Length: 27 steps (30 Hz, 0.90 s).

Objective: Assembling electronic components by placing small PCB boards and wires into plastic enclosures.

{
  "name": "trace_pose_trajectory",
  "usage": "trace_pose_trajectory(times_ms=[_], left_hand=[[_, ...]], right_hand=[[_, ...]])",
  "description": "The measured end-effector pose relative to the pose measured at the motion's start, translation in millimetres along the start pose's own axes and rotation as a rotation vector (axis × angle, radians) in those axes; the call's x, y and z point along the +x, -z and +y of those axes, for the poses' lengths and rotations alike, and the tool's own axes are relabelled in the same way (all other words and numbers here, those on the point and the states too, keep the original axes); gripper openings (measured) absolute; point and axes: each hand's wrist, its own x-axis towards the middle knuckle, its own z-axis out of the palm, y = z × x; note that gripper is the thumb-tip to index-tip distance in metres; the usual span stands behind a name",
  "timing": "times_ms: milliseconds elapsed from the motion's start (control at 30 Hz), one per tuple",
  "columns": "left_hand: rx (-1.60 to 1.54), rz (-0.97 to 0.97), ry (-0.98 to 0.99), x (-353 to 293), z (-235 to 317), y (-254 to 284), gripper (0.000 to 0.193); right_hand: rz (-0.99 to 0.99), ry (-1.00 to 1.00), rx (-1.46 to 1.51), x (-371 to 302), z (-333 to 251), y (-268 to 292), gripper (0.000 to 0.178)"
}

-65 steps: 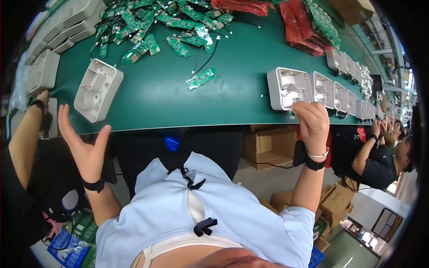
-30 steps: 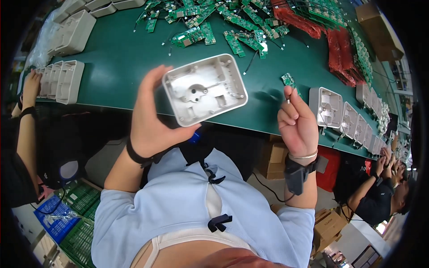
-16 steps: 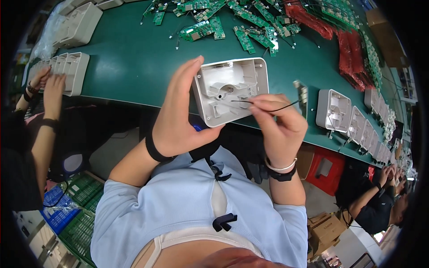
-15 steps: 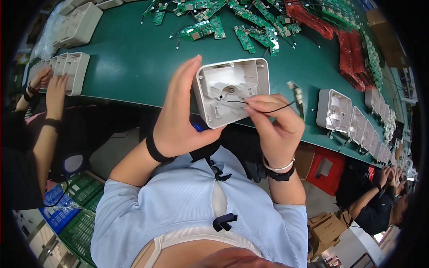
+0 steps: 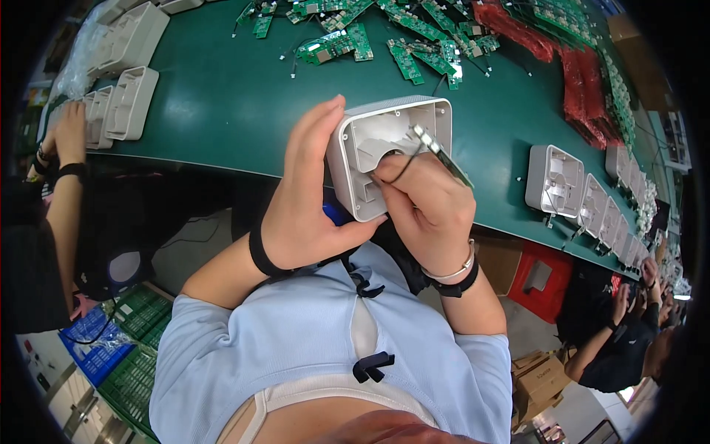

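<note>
My left hand (image 5: pixel 299 196) grips a white plastic housing (image 5: pixel 344 181) by its left side and lower edge, thumb along the bottom. The open face of the housing, with its ribs and screw posts, is tilted toward me. Inside it are the fingers of my right hand (image 5: pixel 429 200), closed on a thin black cable (image 5: pixel 407 169); their tips are partly hidden by the hand. From that cable a small green circuit board (image 5: pixel 441 154) hangs above the back of my right hand, seen nearly edge-on.
Many green circuit boards (image 5: pixel 414 59) lie at the back of the green table (image 5: pixel 222 111), beside red bubble-wrap (image 5: pixel 580 96). White housings (image 5: pixel 555 181) line the right side; more housings (image 5: pixel 132 103) stand left, near a co-worker's hand (image 5: pixel 70 140). Green crates (image 5: pixel 137 318) stand below.
My right hand has moved left and into the housing with the cable, and the board swung over it. The housing tilted slightly. At left, a co-worker's hands shifted and a housing there moved.
</note>
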Motion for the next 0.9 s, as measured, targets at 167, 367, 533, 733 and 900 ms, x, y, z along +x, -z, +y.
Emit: trace_pose_trajectory(times_ms=[167,367,533,733,900], left_hand=[[-0.268,0.021,0.141,-4,-2,-4,0.119],[-0.242,-0.008,0.13,0,-5,3,0.119],[-0.253,-0.01,0.177,-1,-5,3,0.119],[-0.182,-0.061,0.15,-1,-7,6,0.12],[-0.208,-0.058,0.185,-1,-6,6,0.119]], right_hand=[[-0.04,-0.024,-0.155,10,-11,6,0.018],[0.131,-0.305,-0.004,-4,-29,26,0.019],[0.141,-0.536,-0.267,5,-28,35,0.021],[0.12,-0.305,-0.428,4,5,34,0.02],[0.158,-0.141,-0.484,5,13,30,0.016]])
